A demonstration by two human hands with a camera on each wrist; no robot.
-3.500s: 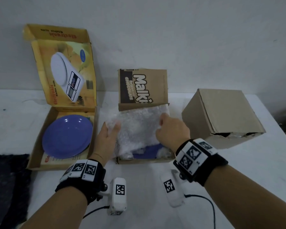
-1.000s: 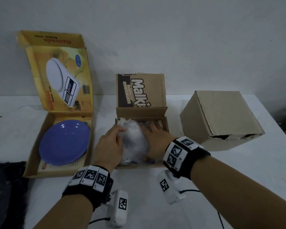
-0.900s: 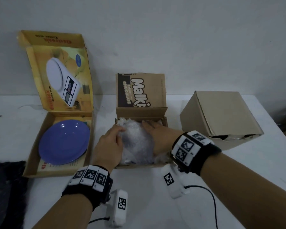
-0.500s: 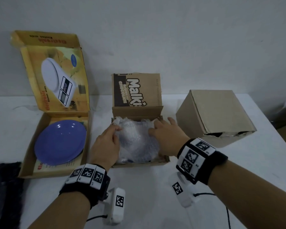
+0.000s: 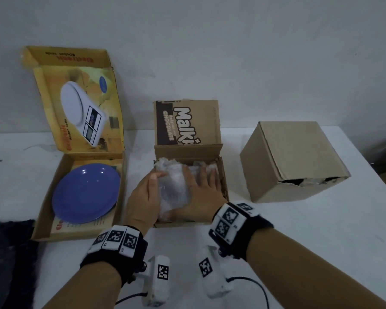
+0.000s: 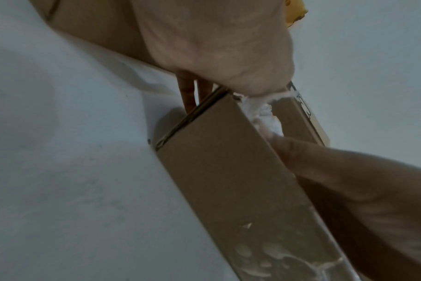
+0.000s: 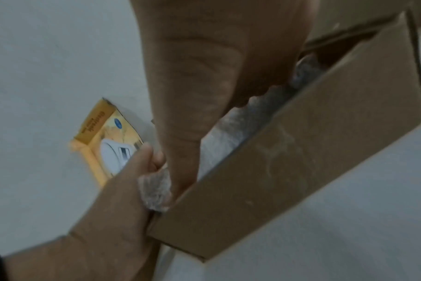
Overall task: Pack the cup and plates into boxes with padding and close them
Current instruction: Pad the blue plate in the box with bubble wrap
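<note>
The open brown Malki box [image 5: 223, 188] stands mid-table, filled with bubble wrap [image 5: 173, 186] that hides whatever lies beneath. My right hand [image 5: 201, 192] lies flat on the wrap with fingers spread, pressing it down. At the box's left wall my left hand [image 5: 146, 197] has its thumb on the wrap, and in the left wrist view its fingers [image 6: 187, 95] run straight down outside the wall. A blue plate [image 5: 85, 192] lies bare in the open yellow scale box [image 5: 42, 210] at the left.
A closed plain cardboard box [image 5: 294, 159] stands at the right. A dark cloth [image 5: 7, 253] covers the table's near left corner. The Malki box's lid [image 5: 187, 123] and the yellow box's lid [image 5: 80, 108] stand upright against the wall.
The bubble wrap, held up over the box 3.5 s ago, is now pushed down inside it. My right hand moved from the wrap's far edge to lie flat on top.
</note>
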